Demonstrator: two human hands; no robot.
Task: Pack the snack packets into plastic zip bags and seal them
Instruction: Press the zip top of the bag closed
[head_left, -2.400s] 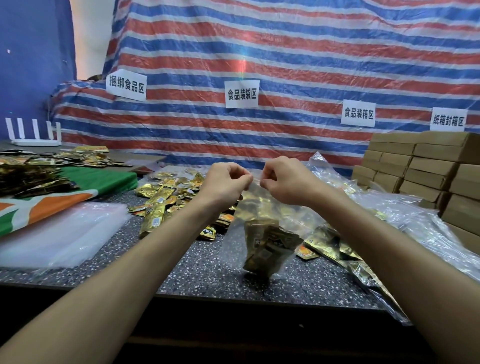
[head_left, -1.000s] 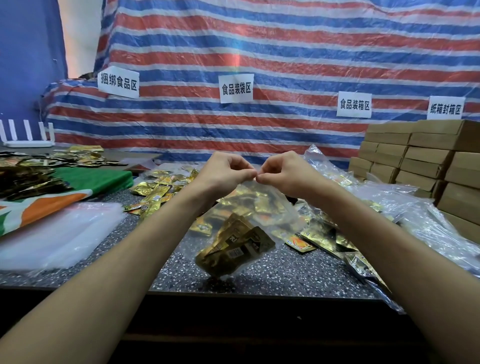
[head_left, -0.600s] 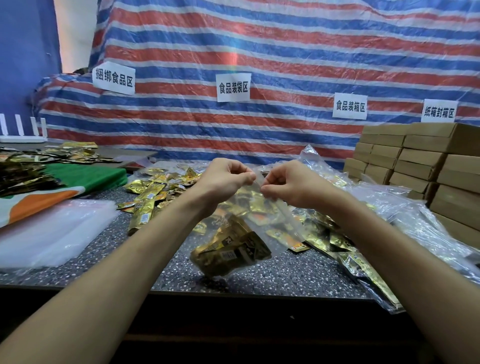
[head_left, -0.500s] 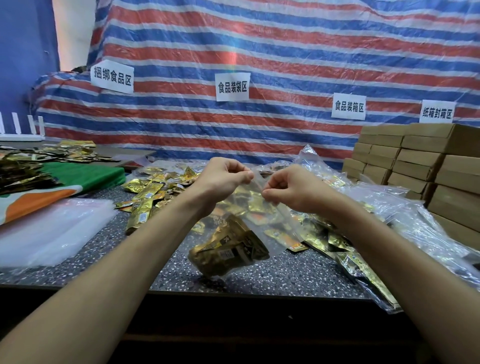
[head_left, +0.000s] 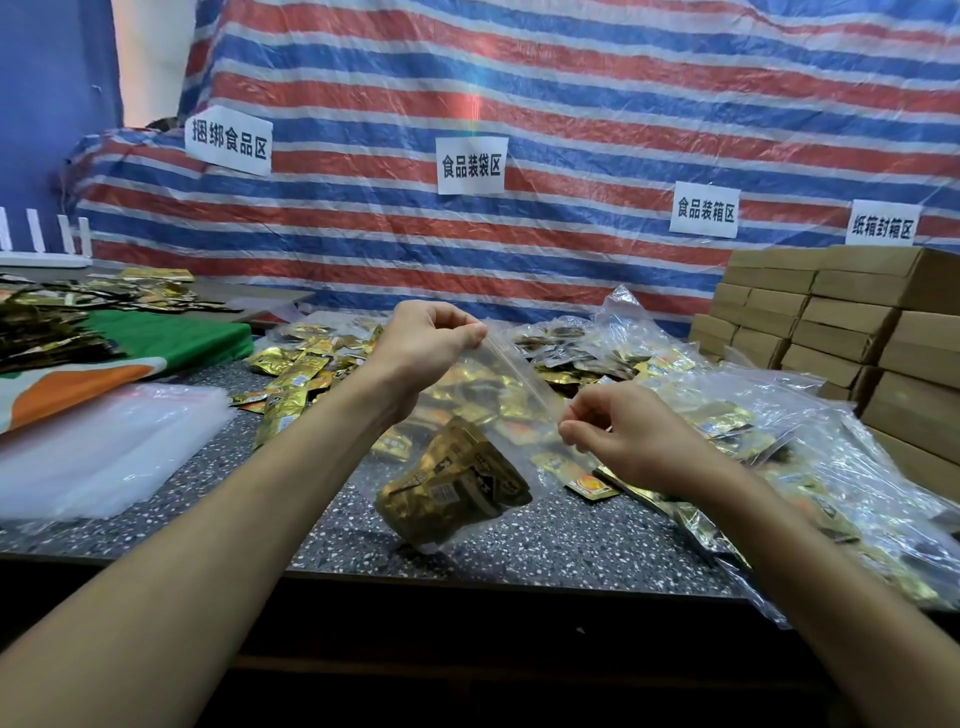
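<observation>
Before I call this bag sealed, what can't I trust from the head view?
Head view only:
- Seal of the zip bag: the strip between the left hand and right hand is clear and too thin to tell if it is closed.
- Count of packets inside: they overlap.
- Packet print: too small.
- Stack of boxes: cut off by the right edge.

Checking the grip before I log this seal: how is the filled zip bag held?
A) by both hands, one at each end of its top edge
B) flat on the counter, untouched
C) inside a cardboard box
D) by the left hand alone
A: the left hand and the right hand each pinch one end of the zip bag at its top strip, the snack packets bunched low inside it.
</observation>
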